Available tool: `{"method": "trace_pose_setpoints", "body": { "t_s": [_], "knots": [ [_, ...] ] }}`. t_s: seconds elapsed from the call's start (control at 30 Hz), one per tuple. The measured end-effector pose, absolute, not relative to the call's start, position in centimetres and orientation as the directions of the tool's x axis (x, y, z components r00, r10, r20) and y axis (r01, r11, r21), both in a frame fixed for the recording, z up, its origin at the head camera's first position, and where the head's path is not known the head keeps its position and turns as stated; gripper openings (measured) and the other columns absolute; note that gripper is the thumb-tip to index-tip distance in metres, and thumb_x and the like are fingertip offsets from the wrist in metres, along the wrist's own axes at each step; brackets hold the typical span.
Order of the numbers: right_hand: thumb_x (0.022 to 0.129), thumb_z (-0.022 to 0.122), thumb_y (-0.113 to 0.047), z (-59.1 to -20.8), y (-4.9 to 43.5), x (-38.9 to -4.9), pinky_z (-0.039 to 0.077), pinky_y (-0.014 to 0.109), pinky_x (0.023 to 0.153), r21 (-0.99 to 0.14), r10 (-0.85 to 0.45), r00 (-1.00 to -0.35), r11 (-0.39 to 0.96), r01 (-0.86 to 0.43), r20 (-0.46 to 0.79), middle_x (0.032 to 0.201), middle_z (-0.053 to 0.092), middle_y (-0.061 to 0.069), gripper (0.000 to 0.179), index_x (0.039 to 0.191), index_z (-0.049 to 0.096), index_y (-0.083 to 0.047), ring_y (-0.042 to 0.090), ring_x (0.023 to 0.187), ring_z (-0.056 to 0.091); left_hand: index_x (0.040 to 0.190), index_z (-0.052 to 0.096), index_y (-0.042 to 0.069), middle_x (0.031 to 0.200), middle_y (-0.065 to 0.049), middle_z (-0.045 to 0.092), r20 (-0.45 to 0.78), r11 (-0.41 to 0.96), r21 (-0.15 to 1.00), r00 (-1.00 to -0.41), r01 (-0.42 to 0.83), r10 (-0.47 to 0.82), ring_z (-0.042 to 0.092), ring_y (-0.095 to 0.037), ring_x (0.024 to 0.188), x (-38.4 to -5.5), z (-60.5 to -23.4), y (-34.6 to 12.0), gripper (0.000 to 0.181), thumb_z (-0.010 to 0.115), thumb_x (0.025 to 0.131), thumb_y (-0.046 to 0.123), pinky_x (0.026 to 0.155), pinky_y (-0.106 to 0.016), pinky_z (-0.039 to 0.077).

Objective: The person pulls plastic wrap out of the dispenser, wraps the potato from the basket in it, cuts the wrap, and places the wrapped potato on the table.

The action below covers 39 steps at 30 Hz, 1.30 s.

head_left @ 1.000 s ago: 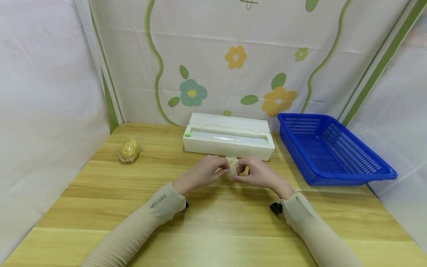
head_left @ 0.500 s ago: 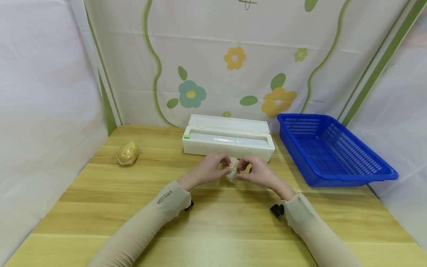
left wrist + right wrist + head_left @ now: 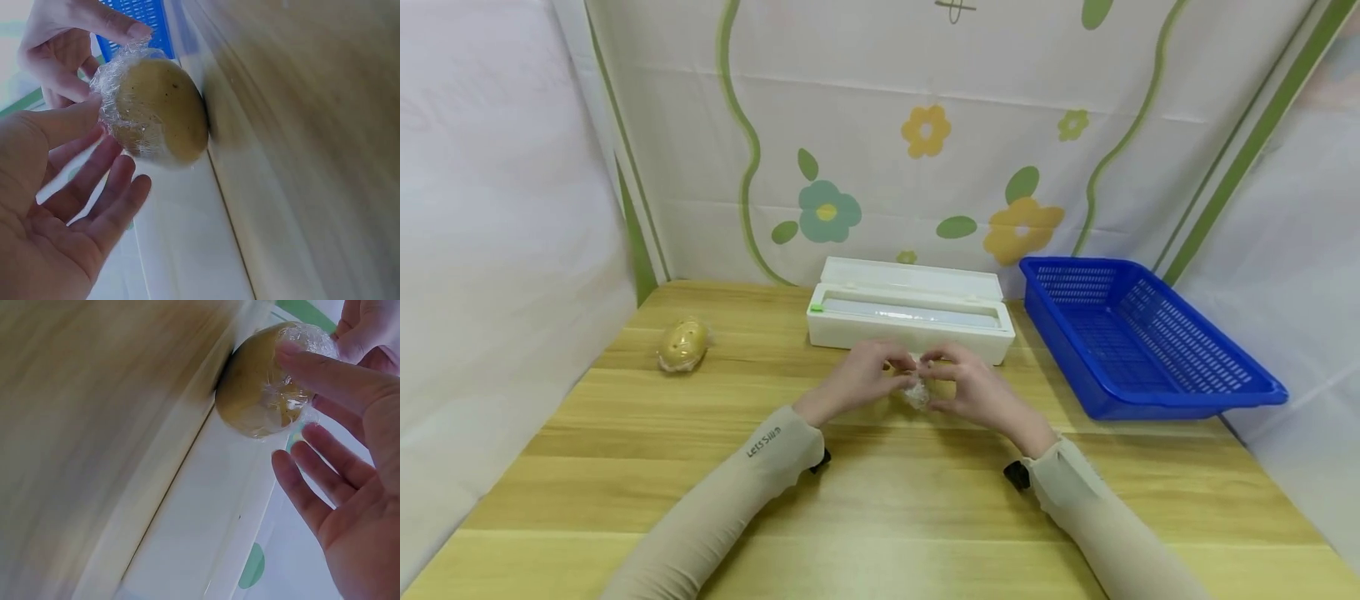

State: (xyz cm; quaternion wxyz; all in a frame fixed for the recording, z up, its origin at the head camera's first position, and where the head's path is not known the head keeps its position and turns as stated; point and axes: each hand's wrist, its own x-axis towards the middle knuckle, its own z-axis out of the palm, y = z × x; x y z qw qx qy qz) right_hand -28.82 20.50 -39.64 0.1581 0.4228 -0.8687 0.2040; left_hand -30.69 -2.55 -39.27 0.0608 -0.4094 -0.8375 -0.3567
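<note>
A potato [image 3: 178, 100] stands on the wooden table, its upper part covered in crinkled cling film [image 3: 134, 109]. In the head view my hands mostly hide it, and only a shiny bit of film shows between them. My left hand [image 3: 859, 377] pinches the gathered film on top with thumb and forefinger, its other fingers spread beside the potato. From the opposite side my right hand [image 3: 976, 390] holds the film between thumb and forefinger, the thumb lying over the wrapped side in the right wrist view. The right hand's remaining fingers are loosely bent and apart.
Just behind the hands lies a white cling film dispenser box [image 3: 910, 333], lid raised, film roll inside. At the right is a blue perforated basket [image 3: 1097, 383]. Another film-wrapped potato [image 3: 685, 343] rests at the left. A flowered cloth [image 3: 865, 125] hangs behind the table.
My hands have come closer together over the potato, drawing the film into a bunch at the top. The fingers have shifted their hold, and the head view has moved slightly.
</note>
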Motion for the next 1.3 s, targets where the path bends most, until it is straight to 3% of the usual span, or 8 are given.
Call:
{"method": "trace_pose_setpoints", "body": {
  "t_s": [0.3, 0.43, 0.57, 0.7, 0.83, 0.93, 1.07, 1.3],
  "knots": [
    [0.073, 0.087, -0.005, -39.5, 20.4, -29.0, 0.055, 0.031, 0.076, -0.244, -0.652, -0.578, 0.534, -0.809, 0.491, 0.099, 0.066, 0.001, 0.029, 0.101, 0.079, -0.009, 0.018, 0.091, 0.065, 0.111, 0.076, 0.012, 0.11, 0.001, 0.069, 0.321, 0.437, 0.368, -0.553, 0.821, 0.769, 0.062, -0.012, 0.1, -30.7, -38.2, -3.1, 0.026, 0.079, 0.086, 0.014, 0.086, -0.026, 0.05],
    [0.075, 0.085, -0.004, -39.4, 20.3, -29.5, 0.054, 0.027, 0.07, -0.269, -0.65, -0.57, 0.509, -0.817, 0.503, 0.094, 0.067, 0.0, 0.025, 0.099, 0.079, -0.009, 0.015, 0.086, 0.065, 0.115, 0.074, 0.012, 0.113, 0.001, 0.066, 0.28, 0.431, 0.36, -0.537, 0.827, 0.796, 0.06, -0.012, 0.102, -31.0, -38.0, -3.3, 0.034, 0.082, 0.082, 0.009, 0.089, -0.024, 0.047],
    [0.078, 0.084, -0.005, -39.4, 20.2, -29.5, 0.053, 0.024, 0.066, -0.25, -0.654, -0.563, 0.513, -0.821, 0.506, 0.092, 0.067, -0.001, 0.022, 0.098, 0.08, -0.01, 0.011, 0.081, 0.064, 0.113, 0.075, 0.011, 0.112, 0.002, 0.067, 0.281, 0.4, 0.4, -0.526, 0.824, 0.803, 0.06, -0.01, 0.103, -31.4, -38.1, -3.6, 0.031, 0.08, 0.083, 0.007, 0.087, -0.021, 0.047],
    [0.075, 0.089, -0.018, -39.2, 19.9, -29.1, 0.053, 0.029, 0.072, -0.187, -0.68, -0.57, 0.554, -0.811, 0.46, 0.1, 0.066, 0.0, 0.035, 0.107, 0.078, -0.01, 0.014, 0.087, 0.064, 0.111, 0.075, 0.011, 0.111, 0.002, 0.067, 0.284, 0.383, 0.448, -0.534, 0.808, 0.796, 0.06, -0.01, 0.102, -31.9, -38.2, -4.0, 0.028, 0.079, 0.083, 0.009, 0.086, -0.02, 0.048],
    [0.066, 0.093, -0.031, -39.3, 19.3, -28.9, 0.053, 0.033, 0.076, -0.086, -0.706, -0.535, 0.566, -0.82, 0.464, 0.104, 0.066, 0.004, 0.052, 0.109, 0.076, -0.008, 0.019, 0.091, 0.064, 0.108, 0.077, 0.011, 0.107, 0.002, 0.068, 0.292, 0.379, 0.464, -0.542, 0.801, 0.788, 0.061, -0.01, 0.097, -32.1, -38.3, -4.4, 0.026, 0.08, 0.082, 0.01, 0.083, -0.021, 0.049],
    [0.066, 0.093, -0.03, -39.3, 18.7, -29.2, 0.054, 0.029, 0.066, -0.023, -0.71, -0.48, 0.548, -0.836, 0.515, 0.095, 0.068, 0.002, 0.043, 0.1, 0.079, -0.008, 0.017, 0.08, 0.065, 0.104, 0.078, 0.011, 0.103, 0.003, 0.067, 0.297, 0.374, 0.454, -0.534, 0.808, 0.792, 0.06, -0.008, 0.094, -32.0, -38.2, -4.5, 0.024, 0.081, 0.081, 0.009, 0.082, -0.02, 0.048],
    [0.07, 0.089, -0.026, -38.9, 18.3, -29.7, 0.051, 0.023, 0.057, -0.027, -0.725, -0.453, 0.515, -0.857, 0.518, 0.086, 0.068, -0.001, 0.028, 0.091, 0.081, -0.009, 0.013, 0.069, 0.064, 0.101, 0.079, 0.01, 0.099, 0.004, 0.065, 0.297, 0.364, 0.443, -0.517, 0.819, 0.803, 0.059, -0.008, 0.091, -32.0, -37.9, -4.6, 0.018, 0.079, 0.083, 0.007, 0.081, -0.02, 0.048],
    [0.076, 0.086, -0.013, -38.3, 18.5, -30.6, 0.054, 0.024, 0.066, -0.137, -0.748, -0.456, 0.45, -0.883, 0.483, 0.088, 0.071, 0.002, 0.015, 0.089, 0.081, -0.007, 0.014, 0.077, 0.068, 0.096, 0.08, 0.008, 0.094, 0.001, 0.068, 0.318, 0.326, 0.439, -0.484, 0.837, 0.815, 0.063, -0.009, 0.088, -32.5, -37.9, -4.6, 0.011, 0.077, 0.085, 0.005, 0.078, -0.02, 0.05]
  ]
}}
